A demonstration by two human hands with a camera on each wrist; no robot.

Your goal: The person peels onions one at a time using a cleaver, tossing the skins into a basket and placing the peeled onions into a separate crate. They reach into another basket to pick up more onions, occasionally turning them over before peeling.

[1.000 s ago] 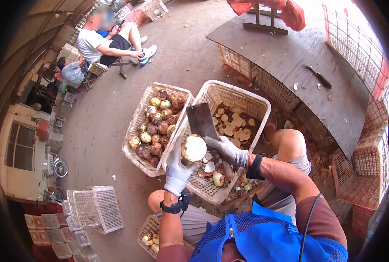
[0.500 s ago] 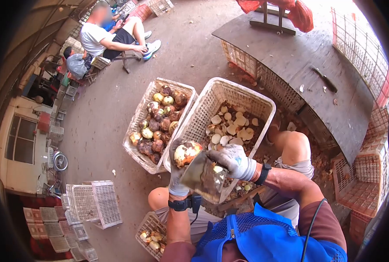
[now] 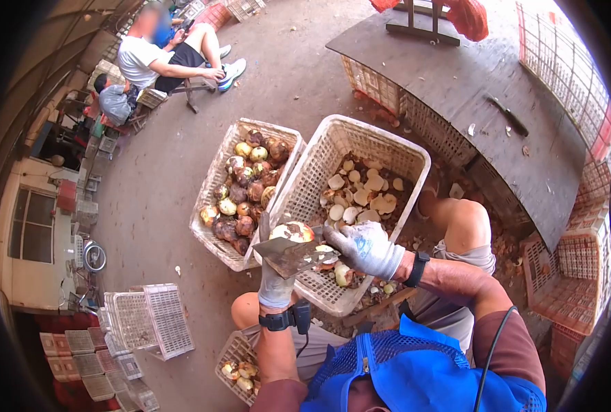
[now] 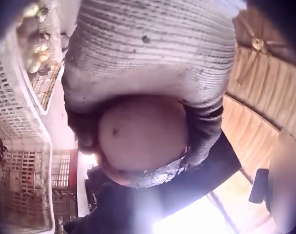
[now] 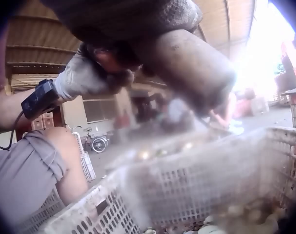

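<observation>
My gloved left hand holds a round root vegetable, partly pared, with brown patches left on pale flesh. In the left wrist view a smooth, pale cut face of the root fills the middle, with gloved fingers round its sides. My gloved right hand grips a cleaver, its wide, smeared blade lying across the near side of the root. The cleaver's thick handle juts from the right glove in the right wrist view. Both hands are over the near end of a plastic crate with pale slices inside.
A second crate full of unpeeled roots stands against the first on the left. A small basket of pared pieces is by my left knee. A knife lies on the board at right. Seated people are at upper left.
The cleaver passed from beyond the root to its near side, and the root turned from its white face to a brown-patched one. Lately the blade has moved slightly up and left across it.
</observation>
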